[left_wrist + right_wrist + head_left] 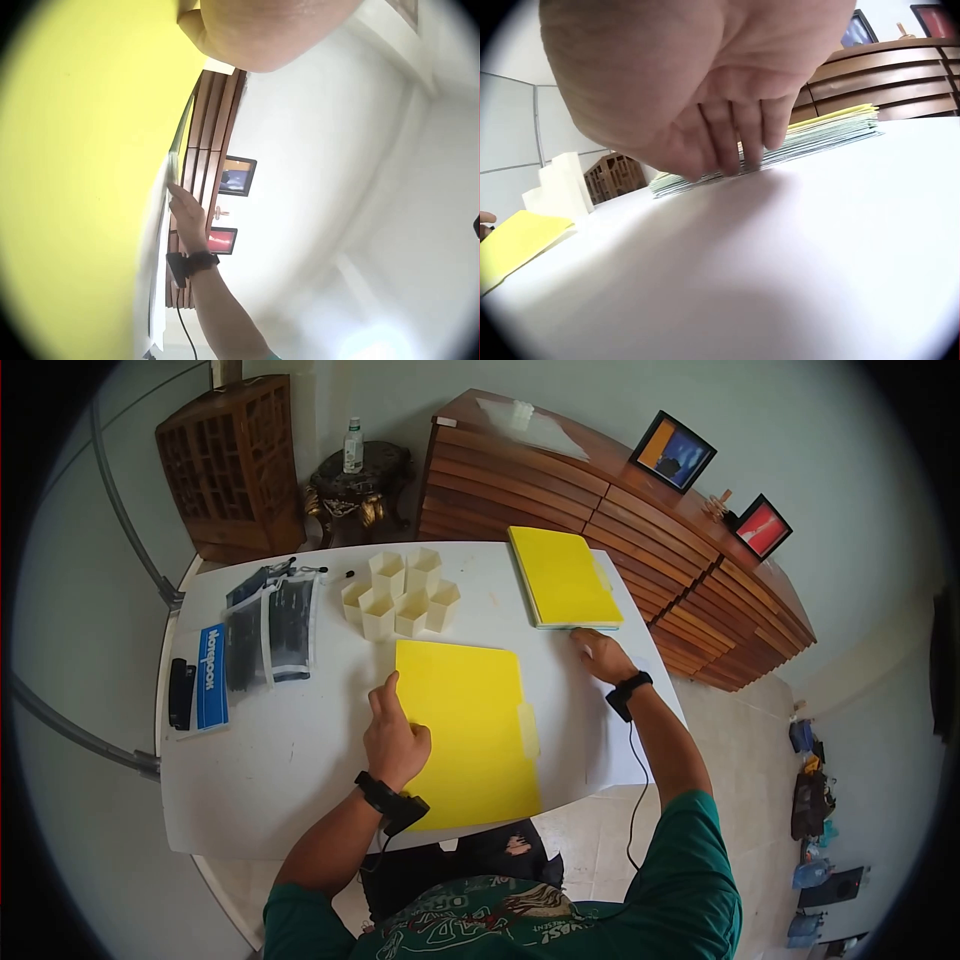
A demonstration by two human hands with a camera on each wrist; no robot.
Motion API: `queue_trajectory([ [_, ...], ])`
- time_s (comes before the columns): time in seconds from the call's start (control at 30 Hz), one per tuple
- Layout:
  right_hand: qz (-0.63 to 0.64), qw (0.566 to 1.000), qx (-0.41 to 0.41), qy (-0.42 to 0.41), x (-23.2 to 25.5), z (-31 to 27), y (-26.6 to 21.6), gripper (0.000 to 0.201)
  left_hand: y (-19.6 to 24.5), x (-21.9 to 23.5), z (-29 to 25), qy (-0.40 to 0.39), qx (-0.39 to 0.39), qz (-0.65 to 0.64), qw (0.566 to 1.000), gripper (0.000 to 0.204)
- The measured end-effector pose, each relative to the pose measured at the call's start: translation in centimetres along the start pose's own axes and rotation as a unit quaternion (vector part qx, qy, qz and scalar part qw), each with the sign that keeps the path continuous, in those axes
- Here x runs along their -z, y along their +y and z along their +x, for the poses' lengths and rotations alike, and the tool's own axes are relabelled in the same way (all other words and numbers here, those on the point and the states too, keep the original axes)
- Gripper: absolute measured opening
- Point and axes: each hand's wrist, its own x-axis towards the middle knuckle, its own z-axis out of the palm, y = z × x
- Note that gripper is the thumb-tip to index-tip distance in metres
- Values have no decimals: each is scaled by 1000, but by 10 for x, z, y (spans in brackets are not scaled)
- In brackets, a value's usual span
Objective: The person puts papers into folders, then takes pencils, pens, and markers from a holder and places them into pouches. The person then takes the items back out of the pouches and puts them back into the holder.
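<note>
A yellow folder (465,740) lies on the white table at its front edge, a pale tab on its right side. My left hand (396,740) rests on the folder's left edge, its fingertips near the upper left part. At the back right is a stack of folders (565,578) with a yellow one on top. The fingers of my right hand (603,656) touch the near edge of that stack; in the right wrist view the hand (705,82) has its fingers extended against the stack's layered edges (825,135).
Cream hexagonal holders (400,600) stand behind the single folder. On the left are a blue notebook (212,678), a black stapler-like object (181,693) and zip pouches (270,630). White paper (615,745) lies at the right edge. A wooden cabinet (560,500) stands behind the table.
</note>
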Motion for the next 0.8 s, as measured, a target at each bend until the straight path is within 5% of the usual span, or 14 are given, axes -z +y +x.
queue_trajectory([
  [0.1, 12, 996, -33, 86, -6, -30, -8, 48, -3, 2, -2, 67, -49, 81, 993, 79],
  [0.17, -38, 995, -76, 55, -8, -64, -10, 68, -3, 7, 2, 8, -178, 111, 978, 72],
  [0.3, -22, 993, -52, -105, -18, -112, 1, 90, -23, -4, 5, -129, -257, 159, 945, 71],
  [0.57, 32, 989, -45, -140, 17, -92, -13, 90, -23, -12, -1, -113, -195, 223, 948, 71],
  [0.8, -83, 996, -2, -17, -4, 29, -12, 74, -16, 3, 0, -142, -196, 207, 948, 68],
])
